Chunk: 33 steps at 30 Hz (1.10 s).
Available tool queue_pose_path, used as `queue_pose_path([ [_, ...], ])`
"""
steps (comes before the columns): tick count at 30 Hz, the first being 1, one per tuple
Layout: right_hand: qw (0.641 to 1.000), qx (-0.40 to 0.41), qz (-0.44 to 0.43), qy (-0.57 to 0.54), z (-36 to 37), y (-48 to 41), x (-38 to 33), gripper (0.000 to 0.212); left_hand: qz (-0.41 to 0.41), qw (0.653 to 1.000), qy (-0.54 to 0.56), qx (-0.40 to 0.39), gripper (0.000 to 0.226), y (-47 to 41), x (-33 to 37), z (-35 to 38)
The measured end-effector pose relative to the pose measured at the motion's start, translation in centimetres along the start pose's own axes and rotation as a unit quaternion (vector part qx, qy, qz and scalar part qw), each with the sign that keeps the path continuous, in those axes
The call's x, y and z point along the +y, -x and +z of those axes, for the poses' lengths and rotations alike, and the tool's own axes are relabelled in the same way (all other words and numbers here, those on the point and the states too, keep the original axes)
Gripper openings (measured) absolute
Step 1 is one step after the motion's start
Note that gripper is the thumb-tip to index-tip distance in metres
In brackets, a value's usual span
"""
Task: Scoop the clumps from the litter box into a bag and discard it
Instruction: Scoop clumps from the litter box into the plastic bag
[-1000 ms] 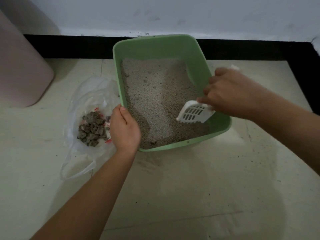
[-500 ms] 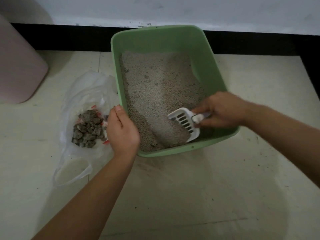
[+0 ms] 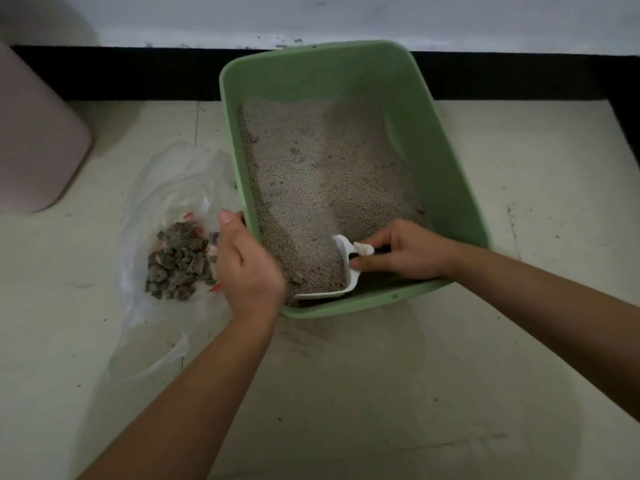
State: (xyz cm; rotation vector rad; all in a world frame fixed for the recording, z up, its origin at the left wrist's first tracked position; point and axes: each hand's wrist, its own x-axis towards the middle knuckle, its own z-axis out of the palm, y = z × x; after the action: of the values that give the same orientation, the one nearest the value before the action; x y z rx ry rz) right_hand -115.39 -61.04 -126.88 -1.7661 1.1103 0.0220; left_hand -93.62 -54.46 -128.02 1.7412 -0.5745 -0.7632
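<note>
left hand [image 3: 247, 268] grips box [image 3: 446, 174] near-left rim. right hand [image 3: 408, 252] holds scoop [image 3: 351, 275] handle, scoop dug into litter [image 3: 311, 174] at box's near end. clumps [image 3: 180, 261] in bag [image 3: 173, 181] on floor [image 3: 381, 375], left of box.

Scoop [image 3: 346, 271] handle mostly hidden inside right hand [image 3: 405, 252], slots buried under litter [image 3: 311, 168]. Left hand [image 3: 247, 268] covers near-left corner of litter box [image 3: 450, 161]. Pink bin [image 3: 34, 133] cut off by left edge; red print on bag [image 3: 166, 188] too small to read.
</note>
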Motion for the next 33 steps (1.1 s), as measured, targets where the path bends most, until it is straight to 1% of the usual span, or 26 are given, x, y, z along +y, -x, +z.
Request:
queue_pose_path([
  [3, 1.0, 0.002, 0.0, -0.021, -0.4, 0.4, -0.5, 0.015, -0.018, 1.0, 0.009, 0.009, 0.095, 0.4, 0.6, 0.0],
  [4, 0.999, 0.016, -0.006, -0.029, -0.5, 0.6, -0.6, 0.014, -0.021, 1.0, 0.009, 0.01, 0.095, 0.6, 0.9, 0.0],
  [7, 0.993, 0.101, -0.014, -0.06, -1.2, 0.9, -1.0, 0.016, -0.03, 0.999, -0.002, 0.022, 0.093, 1.0, 1.5, -0.2],
  [9, 0.985, 0.16, -0.016, -0.064, -2.0, 1.3, -1.2, 0.021, -0.031, 0.999, -0.015, 0.028, 0.092, 1.1, 1.8, -0.2],
  [12, 0.975, 0.206, -0.026, -0.077, -3.5, 2.4, -1.5, 0.023, -0.029, 0.999, -0.024, 0.02, 0.093, 1.2, 2.0, -0.3],
  [15, 0.97, 0.23, -0.015, -0.08, -4.4, 3.4, -1.5, 0.021, -0.018, 0.999, -0.039, 0.018, 0.093, 1.1, 1.9, -0.3],
  [19, 0.967, 0.246, -0.004, -0.062, -4.3, 3.9, -1.9, 0.022, -0.014, 0.998, -0.055, 0.011, 0.107, 0.6, 1.5, -0.4],
  [21, 0.97, 0.239, 0.002, -0.04, -4.1, 4.0, -2.5, 0.022, -0.017, 0.998, -0.061, 0.013, 0.108, 0.6, 1.5, -0.3],
  [23, 0.968, 0.248, 0.011, -0.027, -3.9, 4.2, -2.8, 0.021, -0.017, 0.998, -0.066, 0.016, 0.103, 0.9, 2.0, -0.3],
  [24, 0.968, 0.252, 0.015, -0.018, -3.8, 4.3, -3.1, 0.02, -0.017, 0.997, -0.068, 0.016, 0.097, 1.1, 2.3, -0.3],
  [27, 0.963, 0.269, 0.022, -0.003, -3.5, 4.9, -3.8, 0.023, -0.017, 0.996, -0.084, 0.006, 0.066, 1.8, 3.4, -0.4],
  [28, 0.961, 0.275, 0.024, -0.001, -3.5, 5.1, -4.2, 0.023, -0.012, 0.996, -0.09, -0.005, 0.061, 1.9, 3.7, -0.5],
  [31, 0.959, 0.282, 0.027, 0.021, -3.2, 5.8, -5.4, 0.025, 0.002, 0.992, -0.114, -0.054, 0.06, 2.0, 4.2, -1.4],
  [33, 0.954, 0.298, 0.026, 0.029, -3.0, 6.1, -5.9, 0.025, 0.029, 0.984, -0.159, -0.071, 0.057, 1.3, 4.4, -2.2],
])
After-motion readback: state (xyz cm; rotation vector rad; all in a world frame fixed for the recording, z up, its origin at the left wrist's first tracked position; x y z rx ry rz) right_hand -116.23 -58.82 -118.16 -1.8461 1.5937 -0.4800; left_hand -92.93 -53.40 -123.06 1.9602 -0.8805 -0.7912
